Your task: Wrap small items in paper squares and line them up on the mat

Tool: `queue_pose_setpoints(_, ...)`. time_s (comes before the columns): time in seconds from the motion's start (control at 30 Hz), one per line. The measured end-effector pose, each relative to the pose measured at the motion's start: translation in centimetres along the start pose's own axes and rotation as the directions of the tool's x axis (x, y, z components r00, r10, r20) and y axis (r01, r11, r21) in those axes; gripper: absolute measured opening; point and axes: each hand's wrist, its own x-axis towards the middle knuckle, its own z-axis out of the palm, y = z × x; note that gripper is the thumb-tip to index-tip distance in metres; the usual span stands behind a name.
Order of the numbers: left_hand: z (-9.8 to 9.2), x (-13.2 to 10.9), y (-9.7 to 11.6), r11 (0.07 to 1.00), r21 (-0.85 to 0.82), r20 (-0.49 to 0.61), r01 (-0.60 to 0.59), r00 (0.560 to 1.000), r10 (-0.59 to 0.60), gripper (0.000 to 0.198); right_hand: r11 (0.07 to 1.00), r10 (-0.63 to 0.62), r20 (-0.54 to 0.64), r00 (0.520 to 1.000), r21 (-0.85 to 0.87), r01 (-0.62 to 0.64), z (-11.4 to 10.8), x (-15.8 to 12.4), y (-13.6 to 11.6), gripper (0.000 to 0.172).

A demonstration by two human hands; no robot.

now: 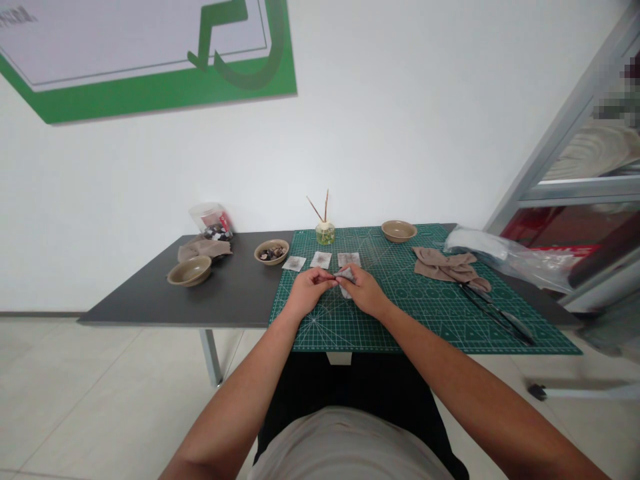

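Observation:
My left hand (306, 291) and my right hand (369, 292) meet low over the green cutting mat (325, 333). Between their closed fingertips is a small greyish-white sachet (344, 274), partly hidden by the fingers. A pale piece (346, 292) shows just under my right fingers; whether it belongs to the held sachet I cannot tell. Just beyond the hands lie three similar flat sachets in a row, with dark contents showing through: a left one (295, 264), a middle one (321, 260) and a right one (349, 259).
Left of the mat stand a bowl of dark pieces (272, 253), another bowl (189, 272), a brown cloth (204, 249) and a clear tub (213, 221). Behind are a reed diffuser (325, 233) and a bowl (399, 231). A cloth (445, 266), black tongs (497, 312) and plastic bag (515, 257) lie right.

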Motion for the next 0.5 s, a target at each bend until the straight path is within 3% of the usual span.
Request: queue_pose_setpoints(0.5,-0.12,0.06,-0.16,1.000,0.000,0.019,-0.019,1.000,0.019,0.020,1.000,-0.019,-0.017,1.000,-0.024,0.018,0.09,-0.08,0.07,0.010)
